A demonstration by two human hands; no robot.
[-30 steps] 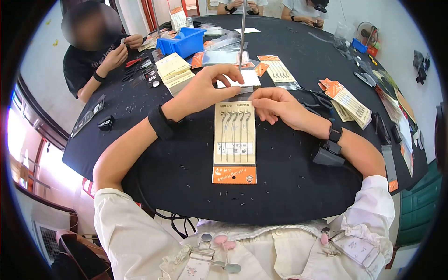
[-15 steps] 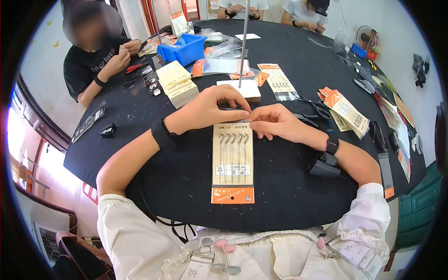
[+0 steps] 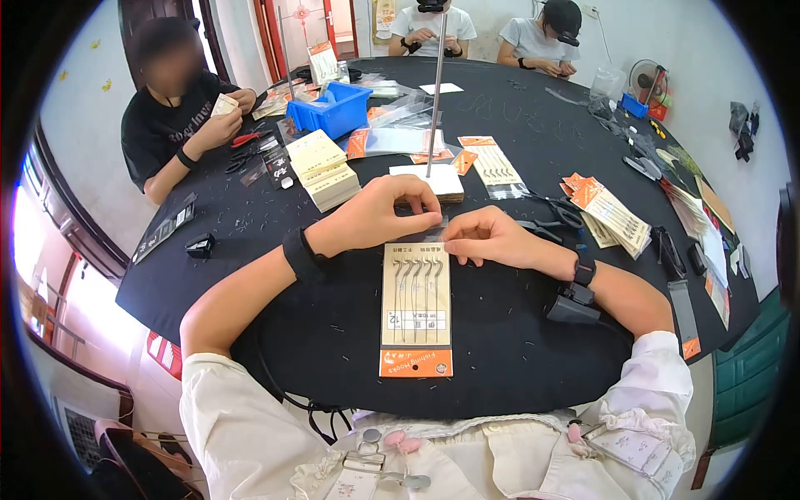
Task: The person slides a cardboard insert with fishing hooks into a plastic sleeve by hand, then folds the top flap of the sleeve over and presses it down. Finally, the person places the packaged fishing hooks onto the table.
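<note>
In front of me on the black cloth lies a fishing hook packet [image 3: 415, 312], a clear sleeve around a cream card with several hooks and an orange label at the end near me. Its clear plastic end points away from me, between my hands. My right hand [image 3: 492, 237] pinches that end at its right corner, thumb on top. Just beyond the packet, my left hand [image 3: 383, 212] is closed with thumb and fingertips together by the clear plastic. Whatever those left fingertips hold is too small to make out.
A metal rod stands in a white block [image 3: 446, 185] beyond my hands. Card stacks [image 3: 325, 175] and a blue bin [image 3: 333, 110] are left of it. Scissors [image 3: 558, 212] and finished packets [image 3: 608, 208] lie right. Other people sit around the table.
The view has tilted up slightly, so everything sits lower. My left fingertips have drawn slightly away from the packet's far end, with more clear plastic showing. The person at left now holds up a card.
</note>
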